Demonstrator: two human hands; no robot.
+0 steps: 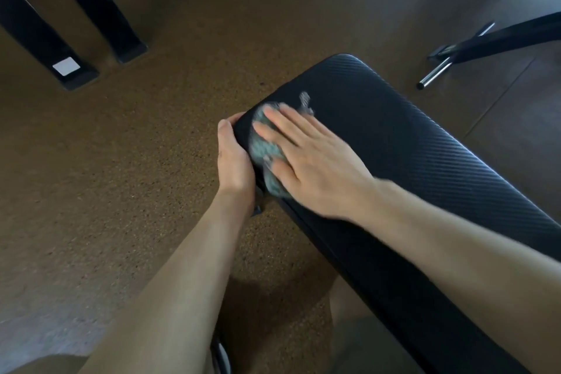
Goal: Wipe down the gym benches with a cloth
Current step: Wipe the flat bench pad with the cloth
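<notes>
A black padded gym bench [409, 143] with a ribbed texture runs from the lower right up to the middle of the view. My right hand [306, 158] lies flat with straight fingers on a grey-green cloth [267, 146], pressing it onto the pad near its left edge. The cloth is blurred and mostly covered by the hand; a bit of it sticks out beyond the fingertips. My left hand [232, 158] grips the bench's left side edge, fingers curled under the pad and hidden.
Brown speckled rubber floor [151, 146] surrounds the bench. Black machine legs [76, 9] stand at the upper left, one with a white label. Another bench's black frame with a chrome bar [437, 73] lies at the upper right. My knees show at the bottom.
</notes>
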